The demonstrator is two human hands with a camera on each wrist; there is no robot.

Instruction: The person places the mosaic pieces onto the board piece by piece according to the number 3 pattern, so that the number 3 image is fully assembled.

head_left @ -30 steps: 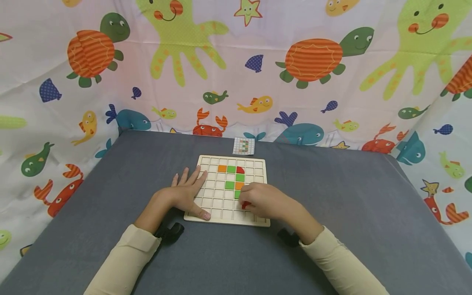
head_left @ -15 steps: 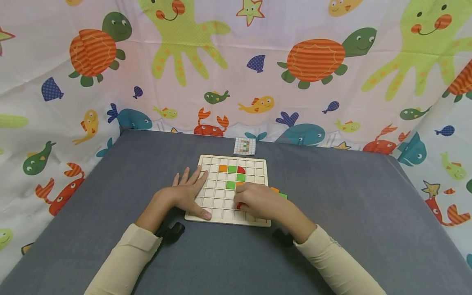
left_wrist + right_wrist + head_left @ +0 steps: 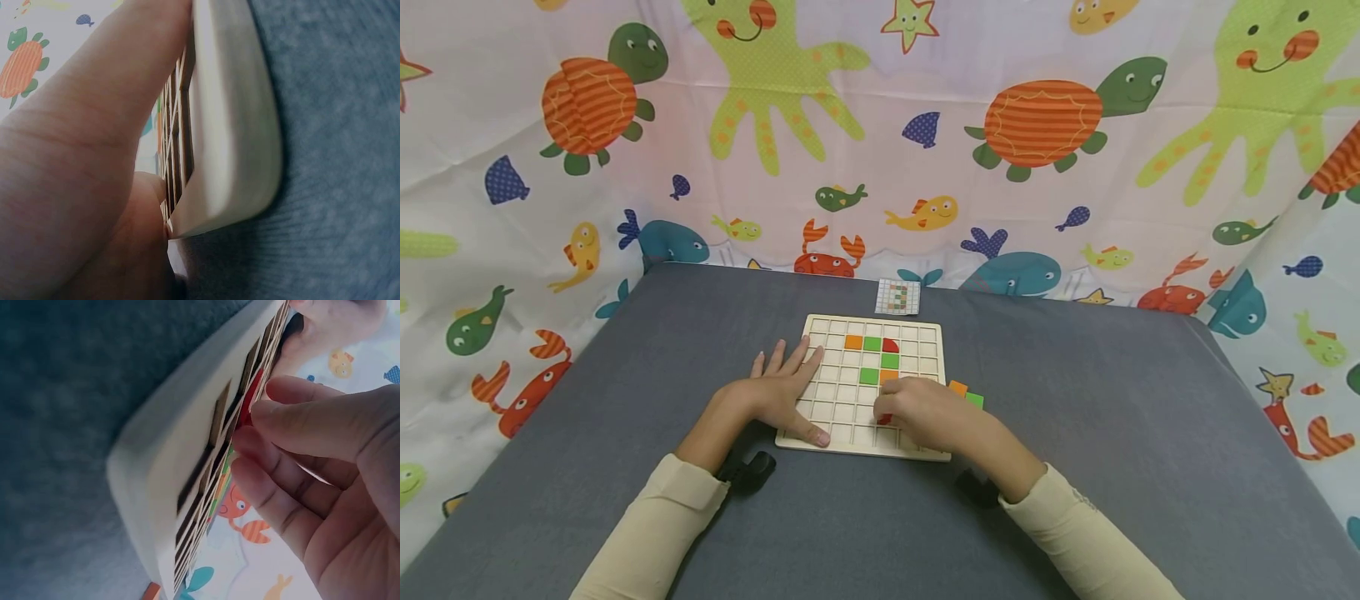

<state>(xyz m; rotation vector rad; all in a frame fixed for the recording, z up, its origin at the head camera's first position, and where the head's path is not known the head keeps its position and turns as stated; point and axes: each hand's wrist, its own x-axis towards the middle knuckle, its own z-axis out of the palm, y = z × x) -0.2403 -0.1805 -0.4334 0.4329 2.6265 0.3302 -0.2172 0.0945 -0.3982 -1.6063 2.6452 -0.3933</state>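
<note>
A pale wooden grid board (image 3: 842,435) lies on the grey table. My left hand (image 3: 778,398) rests with spread fingers along its left side, the thumb on the near left corner. Low on the board, my right hand (image 3: 931,410) pinches a small red tile (image 3: 884,419) against the grid. In the right wrist view the thumb and fingertips meet at that red tile (image 3: 251,397), down in the cells. Further up sit an orange tile (image 3: 853,342), a green tile (image 3: 872,343) and a rounded red tile (image 3: 890,345), with more green and orange below. The right hand hides some cells.
Behind the board lies a small pattern card (image 3: 897,297) with a coloured grid. A loose orange tile (image 3: 957,388) and a loose green tile (image 3: 974,400) are by the board's right edge. A sea-animal curtain (image 3: 865,125) hangs behind the table.
My right hand has shifted a little to the left with the red tile, uncovering the loose orange and green tiles beside the board. The left hand stays where it was.
</note>
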